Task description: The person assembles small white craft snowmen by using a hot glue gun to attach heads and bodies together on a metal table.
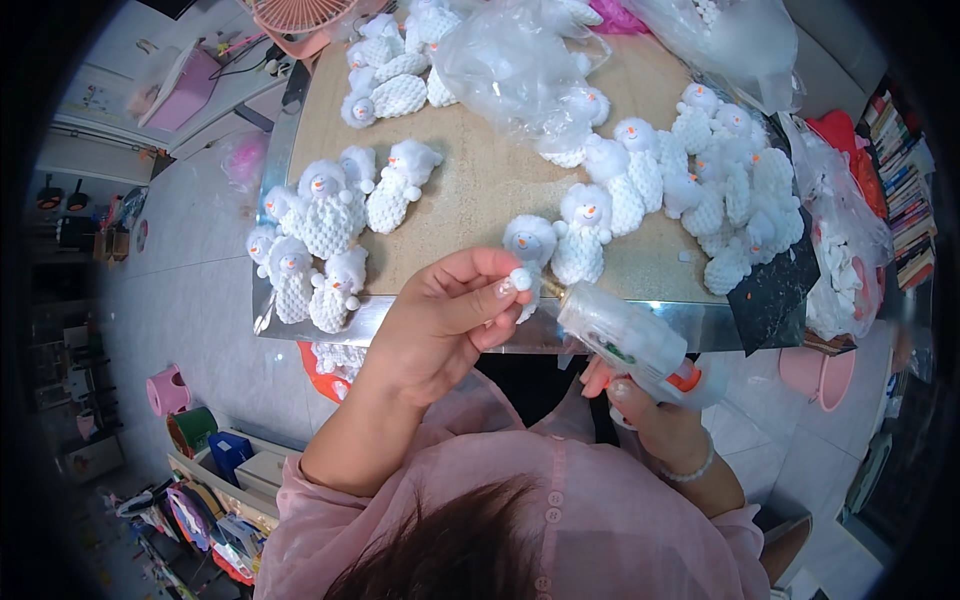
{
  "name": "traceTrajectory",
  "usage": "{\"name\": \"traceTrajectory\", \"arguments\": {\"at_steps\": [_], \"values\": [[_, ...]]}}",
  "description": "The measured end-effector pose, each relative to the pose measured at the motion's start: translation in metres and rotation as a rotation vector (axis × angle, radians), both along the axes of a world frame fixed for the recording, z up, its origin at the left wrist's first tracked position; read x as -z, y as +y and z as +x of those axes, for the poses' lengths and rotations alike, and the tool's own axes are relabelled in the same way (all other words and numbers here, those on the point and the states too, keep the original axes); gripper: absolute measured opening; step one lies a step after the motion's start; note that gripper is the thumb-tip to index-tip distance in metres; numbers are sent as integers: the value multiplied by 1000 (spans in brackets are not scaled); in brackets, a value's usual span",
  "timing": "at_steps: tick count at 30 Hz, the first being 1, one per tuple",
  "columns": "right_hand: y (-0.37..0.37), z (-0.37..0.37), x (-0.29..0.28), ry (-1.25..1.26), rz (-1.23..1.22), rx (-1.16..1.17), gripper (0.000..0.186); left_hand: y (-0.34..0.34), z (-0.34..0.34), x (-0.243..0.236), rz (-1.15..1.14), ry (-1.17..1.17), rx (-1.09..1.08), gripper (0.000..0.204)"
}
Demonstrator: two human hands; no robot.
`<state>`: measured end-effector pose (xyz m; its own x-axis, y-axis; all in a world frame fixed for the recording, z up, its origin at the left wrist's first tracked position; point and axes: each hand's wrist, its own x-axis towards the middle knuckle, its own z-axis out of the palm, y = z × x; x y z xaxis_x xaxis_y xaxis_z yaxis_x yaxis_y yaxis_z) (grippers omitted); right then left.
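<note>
My left hand pinches a small white pompom between thumb and forefinger. Right behind the fingertips is a white knitted snowman doll with a fluffy-rimmed head; whether the other fingers also hold it I cannot tell. My right hand is closed around a white glue gun with an orange trigger. Its nozzle points left, close to the pompom. Another snowman doll with an orange nose lies just to the right of the first.
Several finished-looking snowman dolls lie on the table at left, with more heaped at right. Clear plastic bags cover the far side. A black sheet hangs over the right corner. A pink fan stands at far left.
</note>
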<state>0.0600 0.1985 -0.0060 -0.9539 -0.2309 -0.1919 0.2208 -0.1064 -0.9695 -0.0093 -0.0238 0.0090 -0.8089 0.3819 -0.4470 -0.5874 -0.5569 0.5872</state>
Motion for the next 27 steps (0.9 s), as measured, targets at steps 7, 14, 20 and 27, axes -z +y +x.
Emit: {"name": "traceTrajectory", "arguments": {"at_steps": [7, 14, 20, 27], "values": [[1, -9, 6, 219, 172, -10, 29, -12, -5, 7, -409, 256, -171, 11], [-14, -19, 15, 149, -20, 16, 36, -3, -8, 20, -982, 452, -125, 7], [-22, -26, 13, 189, -7, -4, 40, -2, -10, 25, -1063, 488, -49, 9], [-26, -27, 14, 162, 37, 13, 39, 1, -10, 25, -1142, 579, -58, 9]]}}
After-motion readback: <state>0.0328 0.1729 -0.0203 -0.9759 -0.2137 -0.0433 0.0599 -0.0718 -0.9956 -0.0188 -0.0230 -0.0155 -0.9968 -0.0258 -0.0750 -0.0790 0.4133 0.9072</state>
